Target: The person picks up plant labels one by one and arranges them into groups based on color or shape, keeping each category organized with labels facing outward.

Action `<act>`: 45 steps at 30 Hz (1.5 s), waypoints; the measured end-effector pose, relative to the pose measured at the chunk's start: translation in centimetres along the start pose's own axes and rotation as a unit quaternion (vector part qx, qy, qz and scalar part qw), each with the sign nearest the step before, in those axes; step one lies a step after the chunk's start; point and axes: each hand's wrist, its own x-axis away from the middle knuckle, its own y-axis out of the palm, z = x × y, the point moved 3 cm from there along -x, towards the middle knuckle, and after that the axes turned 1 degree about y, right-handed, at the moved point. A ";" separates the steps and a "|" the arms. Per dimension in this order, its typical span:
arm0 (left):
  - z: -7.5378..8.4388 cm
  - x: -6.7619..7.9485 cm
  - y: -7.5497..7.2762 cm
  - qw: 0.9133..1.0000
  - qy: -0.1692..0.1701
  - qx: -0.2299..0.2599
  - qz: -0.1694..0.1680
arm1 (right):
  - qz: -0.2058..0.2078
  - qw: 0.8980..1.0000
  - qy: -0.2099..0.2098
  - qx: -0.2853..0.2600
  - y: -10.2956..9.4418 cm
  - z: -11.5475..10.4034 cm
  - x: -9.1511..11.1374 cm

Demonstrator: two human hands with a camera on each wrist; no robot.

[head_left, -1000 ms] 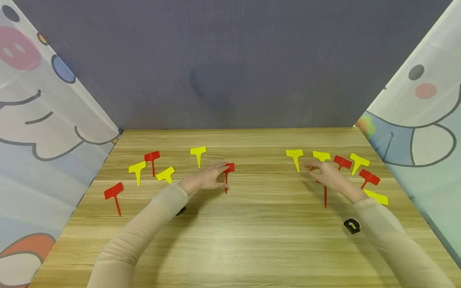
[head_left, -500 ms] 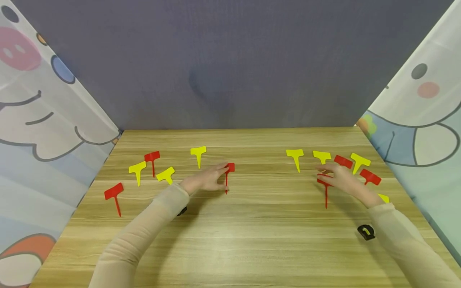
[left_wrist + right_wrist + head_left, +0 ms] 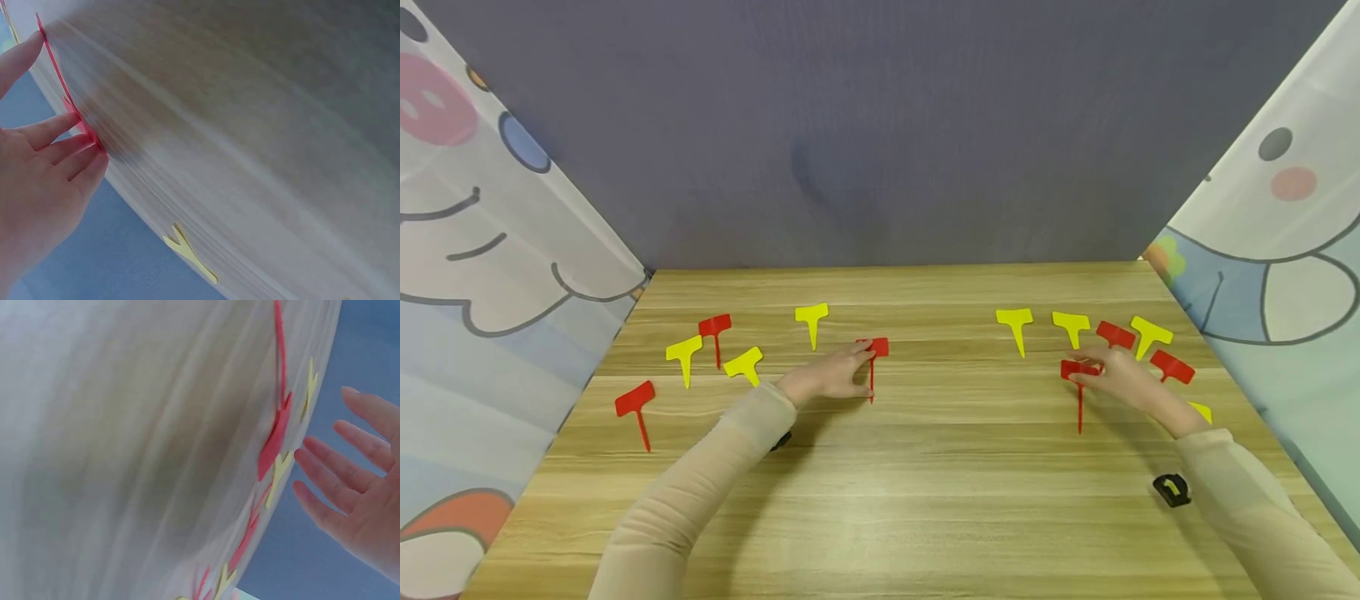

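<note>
Flat T-shaped plant labels, red and yellow, lie on a wooden table (image 3: 880, 500). My left hand (image 3: 831, 373) is at a red plant label (image 3: 881, 347) near the middle. In the left wrist view, extended fingers (image 3: 81, 164) touch its head and the thumb meets the stem (image 3: 55, 62) near its tip. My right hand (image 3: 1118, 377) hovers over another red plant label (image 3: 1080, 408), fingers overlapping its head in the head view. The right wrist view shows the right hand's fingers (image 3: 340, 487) spread, with nothing between them, beside that label (image 3: 273, 440).
At left lie yellow labels (image 3: 685, 358) (image 3: 812, 315) and red labels (image 3: 636, 400) (image 3: 715, 325). At right are more yellow labels (image 3: 1015, 318) (image 3: 1150, 333) and red labels (image 3: 1116, 335) (image 3: 1172, 367). A grey panel (image 3: 880, 133) stands behind; printed curtains (image 3: 1285, 250) flank the table.
My right hand has moved rightward and slightly toward me, away from a yellow label to over the red label. The left hand has stayed almost still at its red label.
</note>
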 end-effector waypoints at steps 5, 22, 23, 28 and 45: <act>0.0 -0.1 0.0 1.000 0.004 0.000 0.002 | -0.027 0.999 0.028 -0.004 0.3 0.4 0.1; -0.1 -0.5 0.0 1.000 0.004 0.006 0.000 | -0.036 0.999 0.025 -0.010 0.7 1.9 0.0; 0.0 -0.5 0.0 1.000 0.003 0.007 -0.001 | -0.036 0.999 0.026 -0.008 0.8 2.0 0.0; 0.0 -0.5 0.1 1.000 0.003 0.010 -0.002 | -0.041 0.998 0.038 0.004 0.8 2.2 0.1; 0.0 -0.6 0.1 1.000 0.000 0.006 -0.005 | -0.068 0.997 0.026 0.007 0.9 2.7 -0.8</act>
